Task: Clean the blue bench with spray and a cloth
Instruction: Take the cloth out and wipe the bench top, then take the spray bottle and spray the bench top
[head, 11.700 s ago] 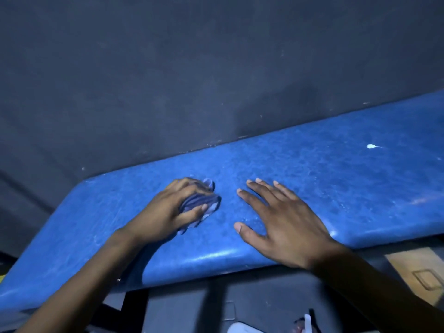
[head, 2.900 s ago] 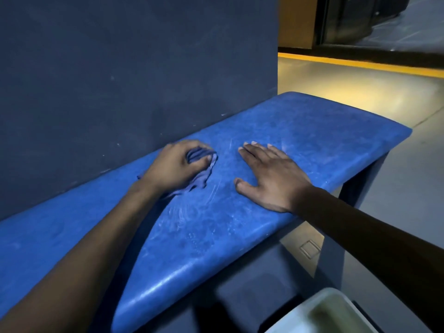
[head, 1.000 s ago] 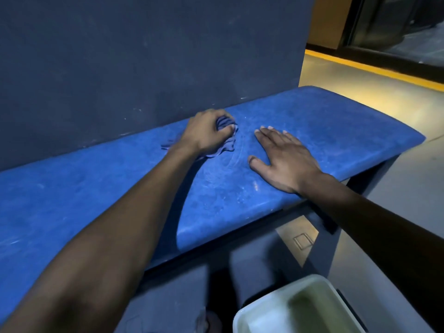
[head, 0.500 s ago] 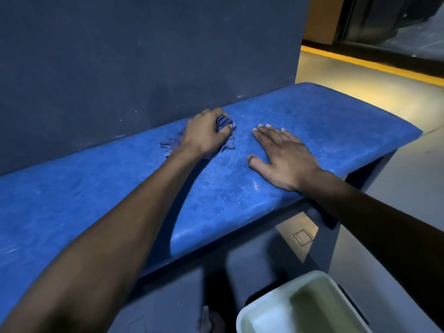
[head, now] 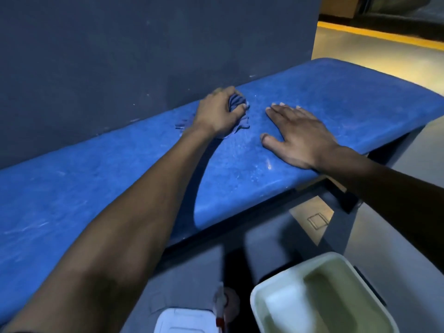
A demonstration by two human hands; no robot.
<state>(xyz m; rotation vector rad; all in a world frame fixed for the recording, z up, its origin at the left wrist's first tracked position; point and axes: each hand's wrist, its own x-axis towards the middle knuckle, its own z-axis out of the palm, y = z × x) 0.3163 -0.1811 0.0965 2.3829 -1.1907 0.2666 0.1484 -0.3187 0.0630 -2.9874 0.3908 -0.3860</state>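
While the wipe goes on — cloth (head: 236, 109): bunched in the left hand (head: 217, 114), pressed on the surface (head: 336, 97) by the wall.
Right hand (head: 298, 134): flat, fingers spread, holding nothing.
Unwiped run: the surface's long axis, rightward of the cloth.

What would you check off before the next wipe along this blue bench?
1. Cloth in the grip of the left hand: ok, bunched under the fingers.
2. Cloth touching the blue bench: ok, pressed down near the dark wall.
3. Right hand bracing: ok, flat and open on the seat, apart from the cloth.
4. Unwiped stretch ahead: ok, the bench end to the right is bare.
5. Surface clean: not ok, pale streaks and specks show near the front edge.
6. Spray within reach: cannot tell, only a blurred red and white shape shows by the white tub below.
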